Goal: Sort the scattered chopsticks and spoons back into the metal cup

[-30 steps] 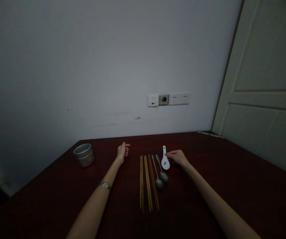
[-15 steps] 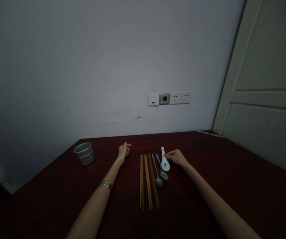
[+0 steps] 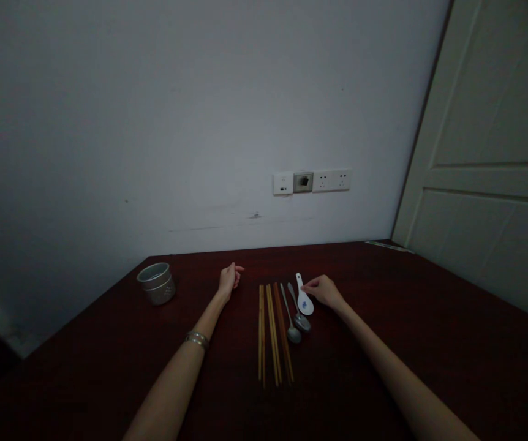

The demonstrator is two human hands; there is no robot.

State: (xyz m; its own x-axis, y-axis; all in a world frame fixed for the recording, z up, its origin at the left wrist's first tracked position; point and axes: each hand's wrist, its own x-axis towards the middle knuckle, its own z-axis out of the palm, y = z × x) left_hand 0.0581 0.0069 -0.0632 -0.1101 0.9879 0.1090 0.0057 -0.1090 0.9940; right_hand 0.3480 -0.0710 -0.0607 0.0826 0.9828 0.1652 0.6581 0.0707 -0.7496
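Note:
My right hand pinches the edge of a white ceramic soup spoon with a blue mark in its bowl. The spoon lies on the table, handle pointing away from me. Just left of it are two metal spoons, bowls toward me. Farther left lie a brown pair of chopsticks and two yellowish pairs of chopsticks, roughly parallel. My left hand rests on its side on the table, empty, its index finger stretched out and the others loosely bent.
A grey metal cup stands upright at the table's left side. The dark red table meets a wall with sockets. A pale panelled door rises at the right. A thin strip lies near the back right edge.
The upper end of the white soup spoon's handle has shifted slightly left, under my right hand's fingers. My left hand has barely moved.

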